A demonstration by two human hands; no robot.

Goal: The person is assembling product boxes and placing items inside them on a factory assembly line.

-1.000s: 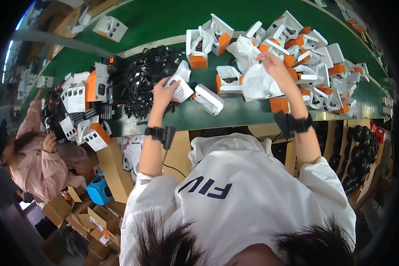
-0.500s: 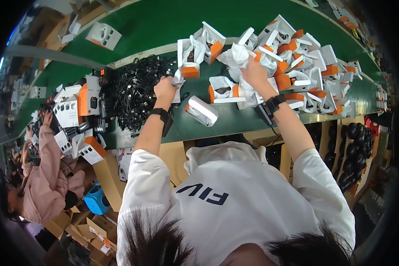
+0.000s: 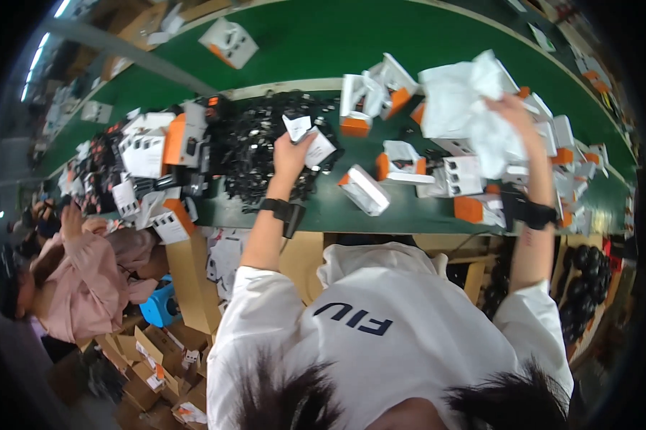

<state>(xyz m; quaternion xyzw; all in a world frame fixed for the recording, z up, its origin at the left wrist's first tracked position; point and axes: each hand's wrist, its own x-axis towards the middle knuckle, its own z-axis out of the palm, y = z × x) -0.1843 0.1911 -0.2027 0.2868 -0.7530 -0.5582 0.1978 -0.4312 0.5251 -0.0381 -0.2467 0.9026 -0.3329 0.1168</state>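
Observation:
Over the near edge of a tangled heap of black cables [image 3: 245, 140], my left hand [image 3: 290, 158] is closed on white folded leaflets [image 3: 321, 148]. My right hand [image 3: 515, 118] grips a soft white bag [image 3: 448, 100], which hangs spread out above the boxes at the right. Between my hands lie an open white and orange box [image 3: 403, 165] with white wrapping inside and a white box [image 3: 364, 190] tipped on its side. Farther back, another open box [image 3: 354, 109] stands with wrapping sticking out. My right fingertips are partly hidden by the bag.
The green bench [image 3: 323, 43] runs across the view. Several open boxes crowd its right side, and more printed boxes [image 3: 144, 152] stand left of the cables. A person in a pink top [image 3: 86, 283] works at the left. Cardboard cartons [image 3: 151, 358] lie on the floor.
My right hand has moved right, and the white bag, bunched before, is now spread out. The leaflets in my left hand show more clearly. The whole view has shifted.

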